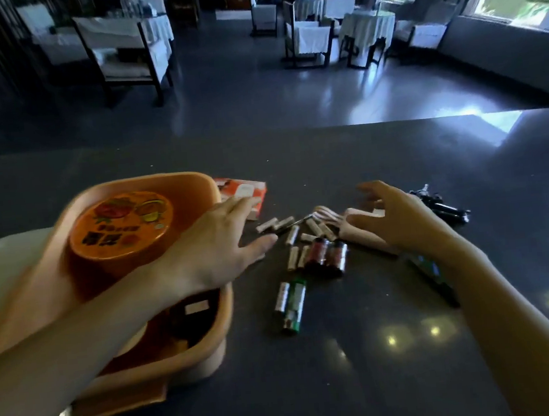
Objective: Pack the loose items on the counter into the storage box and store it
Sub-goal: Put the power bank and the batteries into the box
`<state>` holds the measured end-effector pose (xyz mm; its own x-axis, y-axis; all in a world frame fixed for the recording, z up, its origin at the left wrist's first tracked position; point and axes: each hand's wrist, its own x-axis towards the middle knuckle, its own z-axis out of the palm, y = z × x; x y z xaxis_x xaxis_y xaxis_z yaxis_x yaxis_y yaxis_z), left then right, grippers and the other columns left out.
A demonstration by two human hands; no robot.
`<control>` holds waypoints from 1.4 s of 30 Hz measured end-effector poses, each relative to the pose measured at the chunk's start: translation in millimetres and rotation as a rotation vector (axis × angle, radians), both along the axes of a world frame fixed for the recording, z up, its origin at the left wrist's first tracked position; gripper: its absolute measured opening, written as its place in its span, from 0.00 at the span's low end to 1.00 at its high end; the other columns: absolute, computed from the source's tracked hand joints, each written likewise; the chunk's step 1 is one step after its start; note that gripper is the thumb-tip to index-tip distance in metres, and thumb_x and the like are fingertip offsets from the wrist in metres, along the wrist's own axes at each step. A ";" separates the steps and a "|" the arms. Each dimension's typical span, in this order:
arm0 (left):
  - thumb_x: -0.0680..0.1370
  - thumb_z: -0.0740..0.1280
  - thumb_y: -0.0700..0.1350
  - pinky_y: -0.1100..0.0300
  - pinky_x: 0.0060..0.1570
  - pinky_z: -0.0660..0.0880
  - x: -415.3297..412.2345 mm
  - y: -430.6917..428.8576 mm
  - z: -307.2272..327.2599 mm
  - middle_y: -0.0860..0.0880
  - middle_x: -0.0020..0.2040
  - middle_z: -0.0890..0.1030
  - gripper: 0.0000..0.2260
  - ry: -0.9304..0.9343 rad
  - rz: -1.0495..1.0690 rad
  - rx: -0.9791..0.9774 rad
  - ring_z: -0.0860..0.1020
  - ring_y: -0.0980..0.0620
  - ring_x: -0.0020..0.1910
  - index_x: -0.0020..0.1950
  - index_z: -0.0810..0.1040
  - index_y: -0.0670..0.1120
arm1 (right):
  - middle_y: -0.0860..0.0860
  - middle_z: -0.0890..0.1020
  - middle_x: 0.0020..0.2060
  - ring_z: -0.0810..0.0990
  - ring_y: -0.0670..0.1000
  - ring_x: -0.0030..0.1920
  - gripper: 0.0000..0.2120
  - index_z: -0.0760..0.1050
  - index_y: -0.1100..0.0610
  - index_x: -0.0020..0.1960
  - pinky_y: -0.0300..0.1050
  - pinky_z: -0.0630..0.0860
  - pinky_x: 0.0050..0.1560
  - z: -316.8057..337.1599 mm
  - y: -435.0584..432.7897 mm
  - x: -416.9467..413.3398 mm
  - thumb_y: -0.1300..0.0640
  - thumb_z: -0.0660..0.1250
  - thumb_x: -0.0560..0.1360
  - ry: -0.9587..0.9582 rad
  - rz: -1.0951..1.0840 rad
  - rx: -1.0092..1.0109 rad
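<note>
An orange storage box (213, 354) stands at the left of the dark counter (349, 368). Inside it sits a round orange tin (121, 236) with fruit pictures, plus dark items lower down. My left hand (223, 246) reaches across the box, fingers spread and holding nothing, above several small white batteries (294, 236). Two dark red batteries (328, 256) and two green-and-silver ones (290, 303) lie nearer me. My right hand (401, 215) hovers with spread fingers over a beige plastic piece (359, 236). A red-and-white carton (248, 193) lies behind my left hand.
A black tool (447, 208) lies right of my right hand, and a dark green-labelled object (430, 273) sits under my right forearm. A pale lid (0, 267) is at the far left. Beyond the counter edge are dining tables and chairs.
</note>
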<state>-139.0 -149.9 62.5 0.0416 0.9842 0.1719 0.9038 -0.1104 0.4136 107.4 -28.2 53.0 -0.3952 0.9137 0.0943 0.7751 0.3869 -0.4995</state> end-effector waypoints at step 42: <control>0.63 0.76 0.56 0.58 0.56 0.62 9.0 55.9 13.7 0.51 0.52 0.69 0.34 0.127 0.052 0.047 0.66 0.50 0.53 0.67 0.71 0.56 | 0.52 0.71 0.54 0.69 0.56 0.56 0.40 0.70 0.57 0.63 0.47 0.65 0.50 -20.9 38.3 -2.3 0.37 0.71 0.57 0.057 -0.041 0.015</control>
<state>-130.0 -94.0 76.2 0.0154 0.9767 0.2143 0.9533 -0.0789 0.2914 105.1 10.1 32.1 -0.3509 0.9275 0.1291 0.7609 0.3627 -0.5380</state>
